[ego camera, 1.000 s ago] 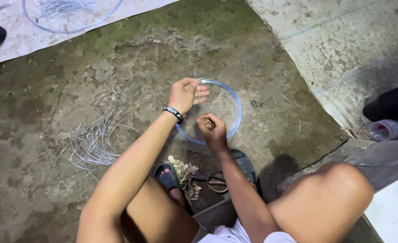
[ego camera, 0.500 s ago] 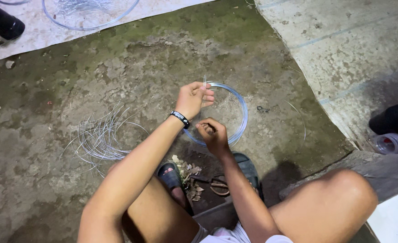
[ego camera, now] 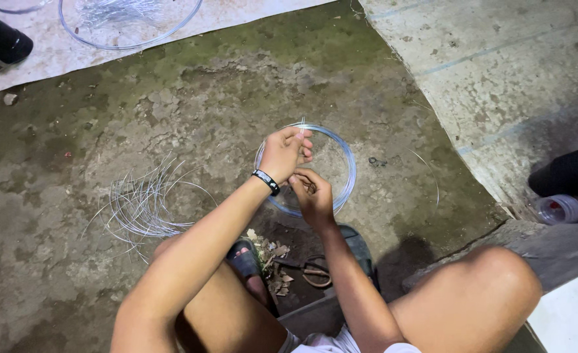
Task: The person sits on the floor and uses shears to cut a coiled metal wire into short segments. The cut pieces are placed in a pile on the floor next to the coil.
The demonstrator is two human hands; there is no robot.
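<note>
Rough mossy concrete floor (ego camera: 171,131). Near, at 6 o'clock, sandals — pliers (ego camera: 312,271) between them. Right hand (ego camera: 315,196) and left hand (ego camera: 283,151) both pinch the wire coil (ego camera: 344,157) at centre; grip close together, keep loops aligned. Cut wires (ego camera: 138,206) at 9 o'clock.

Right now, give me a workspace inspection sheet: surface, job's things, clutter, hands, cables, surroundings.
Surface: cracked, mossy concrete ground.
Job's things: wire coil lying on the ground, gripped at its near side.
Clutter: loose cut wires; dry debris; pliers-like tool between the feet.
Hands: left hand pinches a wire end above the coil; right hand closed on wire just below.
Cables: nothing seen.
Surroundings: white sheet with a large ring; clear bottle; dark cylinder.
</note>
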